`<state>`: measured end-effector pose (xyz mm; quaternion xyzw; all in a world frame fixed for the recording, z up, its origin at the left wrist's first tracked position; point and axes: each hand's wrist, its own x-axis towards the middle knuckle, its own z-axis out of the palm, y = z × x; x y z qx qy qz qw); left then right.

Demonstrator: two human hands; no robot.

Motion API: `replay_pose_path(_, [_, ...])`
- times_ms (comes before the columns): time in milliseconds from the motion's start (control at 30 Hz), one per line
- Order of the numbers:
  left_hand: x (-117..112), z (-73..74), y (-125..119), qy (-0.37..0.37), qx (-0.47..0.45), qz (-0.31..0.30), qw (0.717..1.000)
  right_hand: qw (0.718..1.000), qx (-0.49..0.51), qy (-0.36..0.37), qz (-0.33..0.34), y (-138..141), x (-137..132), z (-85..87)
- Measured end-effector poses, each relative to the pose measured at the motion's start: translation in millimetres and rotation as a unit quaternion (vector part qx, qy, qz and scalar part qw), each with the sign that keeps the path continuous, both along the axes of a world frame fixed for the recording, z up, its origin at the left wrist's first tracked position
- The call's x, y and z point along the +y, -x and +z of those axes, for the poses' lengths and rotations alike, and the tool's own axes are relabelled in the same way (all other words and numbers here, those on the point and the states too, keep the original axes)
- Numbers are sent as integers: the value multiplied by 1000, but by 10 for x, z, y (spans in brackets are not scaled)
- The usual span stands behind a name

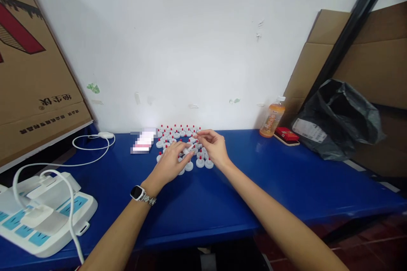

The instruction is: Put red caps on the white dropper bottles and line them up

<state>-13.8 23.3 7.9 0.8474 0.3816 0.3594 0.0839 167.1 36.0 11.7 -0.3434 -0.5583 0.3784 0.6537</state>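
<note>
Several small white caps with red tips (178,132) stand in rows on the blue table (286,178), near the wall. My left hand (171,161), with a watch on its wrist, rests over the near rows with its fingers curled around a small white piece (188,149). My right hand (213,146) is just beside it, thumb and forefinger pinched together above the caps. What the right fingers pinch is too small to make out.
A white power strip (41,216) with plugs and white cables lies at the near left. A cardboard box (34,72) leans on the left. At the back right stand an orange drink bottle (272,119), a red pack (286,134) and a black plastic bag (337,118) before cardboard sheets.
</note>
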Motion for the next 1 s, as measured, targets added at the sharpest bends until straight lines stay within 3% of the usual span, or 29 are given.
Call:
replay_pose_path(100, [-4,-10,-15,-2,5,5,1000,1000,-10,11,3,37,31,-53])
replay_pose_path(233, [4,-50,-38,0,26,8,1000,986,-146,-12,-81,-40,99,-72])
replay_pose_path(333, [-7,-83,-64,-9,37,22,999,957,-247,-54,-140,-141,-77,-19])
replay_pose_path(367, [-12,-93,-71,-13,40,28,999,944,-286,-72,-149,-169,-190,-3])
replay_pose_path(433, [-19,-107,-82,-19,46,38,998,906,-399,-95,-103,-212,-458,4])
replay_pose_path(567, [-17,-112,-93,-23,44,45,998,800,-590,-112,19,-251,-838,-82])
replay_pose_path(733, [-16,-101,-94,-24,51,46,997,732,-672,-107,10,-204,-680,-137])
replay_pose_path(833, [-5,-104,-84,-24,52,52,997,730,-679,-79,-32,-174,-529,-111])
replay_pose_path(1000, [14,-95,-56,-38,31,47,998,797,-597,-30,-85,-312,-592,-112])
